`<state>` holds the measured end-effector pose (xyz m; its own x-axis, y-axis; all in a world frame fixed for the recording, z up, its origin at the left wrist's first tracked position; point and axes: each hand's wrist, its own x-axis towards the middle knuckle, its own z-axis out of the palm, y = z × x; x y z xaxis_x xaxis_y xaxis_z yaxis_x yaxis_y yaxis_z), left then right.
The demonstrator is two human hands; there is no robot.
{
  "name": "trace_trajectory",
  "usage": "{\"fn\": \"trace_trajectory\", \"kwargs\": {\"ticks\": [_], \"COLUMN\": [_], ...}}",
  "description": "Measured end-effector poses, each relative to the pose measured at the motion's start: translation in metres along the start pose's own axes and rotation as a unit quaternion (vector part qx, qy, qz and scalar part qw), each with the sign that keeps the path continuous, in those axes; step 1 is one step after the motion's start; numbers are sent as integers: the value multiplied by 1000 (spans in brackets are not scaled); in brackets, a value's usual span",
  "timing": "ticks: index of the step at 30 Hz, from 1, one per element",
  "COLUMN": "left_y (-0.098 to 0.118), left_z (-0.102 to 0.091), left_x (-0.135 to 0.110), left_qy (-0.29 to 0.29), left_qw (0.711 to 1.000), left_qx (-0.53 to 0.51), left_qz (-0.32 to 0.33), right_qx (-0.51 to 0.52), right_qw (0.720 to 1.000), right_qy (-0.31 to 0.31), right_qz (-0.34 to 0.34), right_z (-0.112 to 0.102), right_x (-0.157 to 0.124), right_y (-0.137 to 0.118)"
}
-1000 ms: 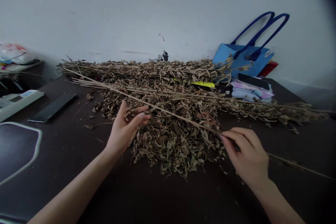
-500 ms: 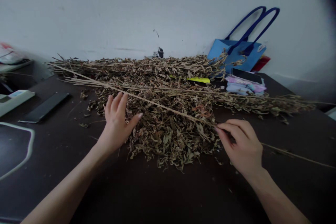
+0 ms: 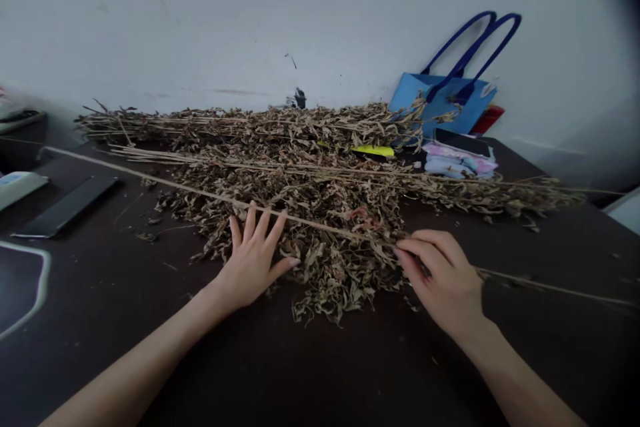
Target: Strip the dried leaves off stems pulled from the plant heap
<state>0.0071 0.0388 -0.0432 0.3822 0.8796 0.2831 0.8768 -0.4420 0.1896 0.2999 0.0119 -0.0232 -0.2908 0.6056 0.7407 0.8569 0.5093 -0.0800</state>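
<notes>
A long dried plant stalk (image 3: 175,185) slants across a heap of dried leaves (image 3: 330,273) on the dark table. My right hand (image 3: 445,280) pinches this stalk near the heap's right side, and its thin end runs on to the right behind the hand. My left hand (image 3: 255,257) lies on the left front of the heap, fingers spread, fingertips touching or just under the stalk. Behind, more leafy stalks (image 3: 240,123) lie in a long bundle along the wall, and another leafy bundle (image 3: 500,193) stretches to the right.
A blue bag (image 3: 435,100) leans on the wall at the back right, beside a phone (image 3: 463,141) on a pastel packet (image 3: 457,163). Something yellow (image 3: 373,150) pokes out between the bundles. At left lie a dark flat object (image 3: 67,207), a white device (image 3: 20,188) and a white cable (image 3: 46,273).
The stalk's left end has swung away from the back bundle, towards me. My left hand has moved right and nearer on the heap. My right hand keeps its pinch; the view shifted slightly.
</notes>
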Motion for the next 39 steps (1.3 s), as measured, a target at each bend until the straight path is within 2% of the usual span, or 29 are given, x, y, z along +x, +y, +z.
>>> {"fn": "trace_trajectory", "kwargs": {"ticks": [3,6,8,10,13,20,28,31,34,39], "left_y": [8,21,30,36,40,39,41,40,39,36], "left_z": [-15,-29,-34,-36,-33,-25,-18,-17,-17,-16], "left_x": [0,-4,-7,-9,-11,-10,-12,-12,-11,-10], "left_qy": [61,125,101,54,5,-49,-73,-72,-71,-52], "left_qw": [996,974,942,892,835,785,761,761,779,828], "left_qx": [-62,-187,-313,-432,-526,-593,-612,-611,-588,-531], "left_qz": [7,-12,-66,-122,-162,-174,-203,-208,-207,-173], "right_qx": [16,28,36,46,63,71,76,75,75,79], "right_qw": [1000,999,998,997,995,994,992,992,992,992], "right_qy": [-23,-38,-45,-56,-76,-89,-100,-97,-98,-103], "right_qz": [-2,-8,-11,-15,-23,-9,2,-2,-8,-8], "right_z": [0,-2,-4,-4,-2,3,5,6,7,8], "right_x": [0,0,-1,-2,-5,-10,-9,-9,-10,-10], "right_y": [-4,-12,-17,-23,-28,-28,-28,-29,-30,-30]}}
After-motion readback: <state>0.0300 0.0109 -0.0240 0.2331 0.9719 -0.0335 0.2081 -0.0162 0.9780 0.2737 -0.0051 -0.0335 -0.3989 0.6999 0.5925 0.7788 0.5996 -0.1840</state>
